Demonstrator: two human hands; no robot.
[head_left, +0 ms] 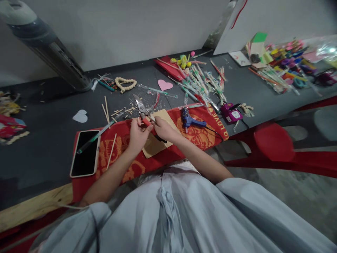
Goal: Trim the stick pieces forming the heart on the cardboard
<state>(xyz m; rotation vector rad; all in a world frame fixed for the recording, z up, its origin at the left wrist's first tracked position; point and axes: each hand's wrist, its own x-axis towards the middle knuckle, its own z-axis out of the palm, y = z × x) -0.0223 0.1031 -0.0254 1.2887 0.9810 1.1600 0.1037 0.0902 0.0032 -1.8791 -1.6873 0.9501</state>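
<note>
A pair of pruning shears [142, 108] points away from me, with its steel blades over the scattered stick bits. My right hand [165, 130] is closed around its handles, and a dark handle end shows beneath the palm. My left hand [138, 135] is closed at the red part of the handles, its thumb toward the right hand. Whether a small piece is also pinched there is hidden. Under both hands lies a piece of brown cardboard [152, 147] on a red patterned towel [129, 168]. A thin wooden stick [111, 151] rests left of my left hand.
A phone [85, 154] with a wrapped glue stick [91, 140] across it lies left. A blue glue gun [193, 121] is on the right, near a purple glue gun [231, 113]. Behind are a heart-shaped frame [125, 84], a pink paper heart [165, 85] and many wrapped sticks [201, 82].
</note>
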